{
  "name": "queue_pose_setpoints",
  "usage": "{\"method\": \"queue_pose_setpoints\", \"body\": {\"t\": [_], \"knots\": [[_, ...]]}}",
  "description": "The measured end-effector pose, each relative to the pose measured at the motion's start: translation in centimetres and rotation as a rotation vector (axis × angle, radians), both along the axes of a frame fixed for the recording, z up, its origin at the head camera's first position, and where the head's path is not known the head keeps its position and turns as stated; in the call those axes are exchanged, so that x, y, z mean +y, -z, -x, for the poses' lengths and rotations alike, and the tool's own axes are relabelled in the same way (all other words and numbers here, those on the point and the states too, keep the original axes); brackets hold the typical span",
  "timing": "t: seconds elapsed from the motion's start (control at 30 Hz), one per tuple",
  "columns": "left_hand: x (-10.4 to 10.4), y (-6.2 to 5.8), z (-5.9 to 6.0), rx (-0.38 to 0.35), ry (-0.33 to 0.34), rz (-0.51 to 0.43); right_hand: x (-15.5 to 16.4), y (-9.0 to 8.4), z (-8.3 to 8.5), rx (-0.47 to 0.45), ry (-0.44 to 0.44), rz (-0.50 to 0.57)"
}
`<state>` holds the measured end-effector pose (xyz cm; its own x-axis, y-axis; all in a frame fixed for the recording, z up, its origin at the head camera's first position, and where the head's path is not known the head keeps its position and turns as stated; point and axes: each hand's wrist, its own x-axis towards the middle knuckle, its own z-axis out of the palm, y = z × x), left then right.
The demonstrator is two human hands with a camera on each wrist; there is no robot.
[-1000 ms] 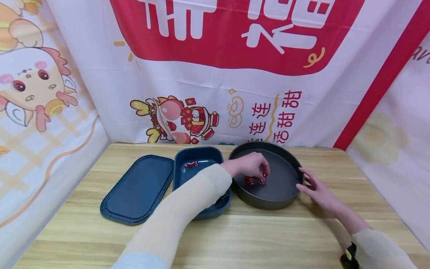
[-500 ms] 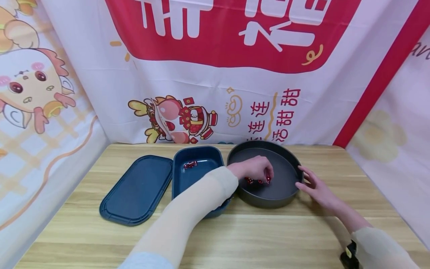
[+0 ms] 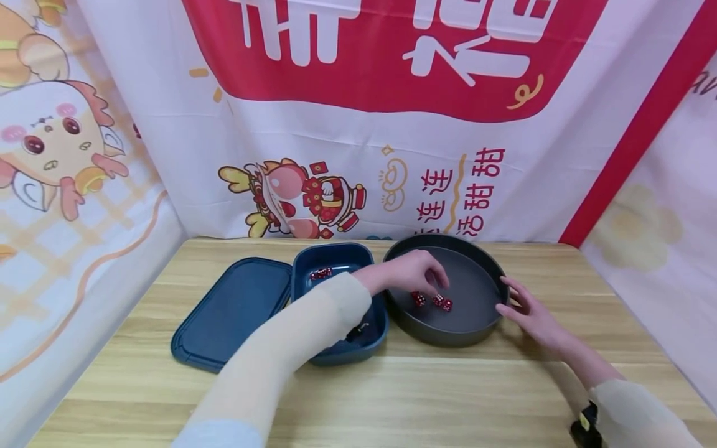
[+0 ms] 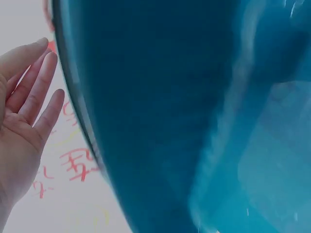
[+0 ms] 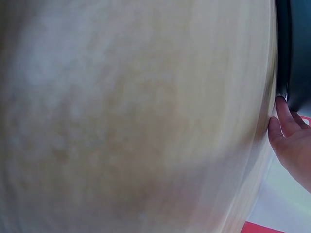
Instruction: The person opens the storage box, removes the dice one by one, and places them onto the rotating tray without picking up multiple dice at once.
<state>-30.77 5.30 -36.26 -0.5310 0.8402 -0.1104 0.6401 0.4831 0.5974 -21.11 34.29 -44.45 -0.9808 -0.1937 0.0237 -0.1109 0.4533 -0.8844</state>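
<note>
while i stand by the table, this is what i see:
left hand: the left hand [image 3: 411, 272] reaches over the round dark pan [image 3: 482, 261] with its fingers curled down. i cannot tell if it holds a dice. in the left wrist view the fingers [image 4: 34, 92] look straight and loose.
right hand: the right hand [image 3: 529, 314] rests on the table with its fingers spread and straight, touching the right side of the pan. the right wrist view shows a fingertip [image 5: 282, 104] against the pan rim.
red dice: three red dice [image 3: 432, 301] lie on the pan floor, just under the left hand's fingers.
more dice: a few small red dice [image 3: 321, 272] sit at the far end of the blue box [image 3: 358, 348].
blue box: it stands just left of the pan, under the left arm.
blue lid: the blue lid [image 3: 232, 314] lies flat on the wooden table [image 3: 426, 398], just left of the box.
</note>
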Motion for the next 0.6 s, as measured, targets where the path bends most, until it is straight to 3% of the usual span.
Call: {"method": "queue_pose_setpoints", "body": {"t": [0.3, 0.6], "knots": [[-6.3, -2.2, 0.4, 0.029, -0.064, -0.046, 0.0, 0.1, 0.1, 0.018, -0.009, 0.020], [-12.7, -2.2, 0.6, 0.069, -0.147, -0.086, 0.0, 0.1, 0.0, 0.001, -0.010, -0.014]]}}
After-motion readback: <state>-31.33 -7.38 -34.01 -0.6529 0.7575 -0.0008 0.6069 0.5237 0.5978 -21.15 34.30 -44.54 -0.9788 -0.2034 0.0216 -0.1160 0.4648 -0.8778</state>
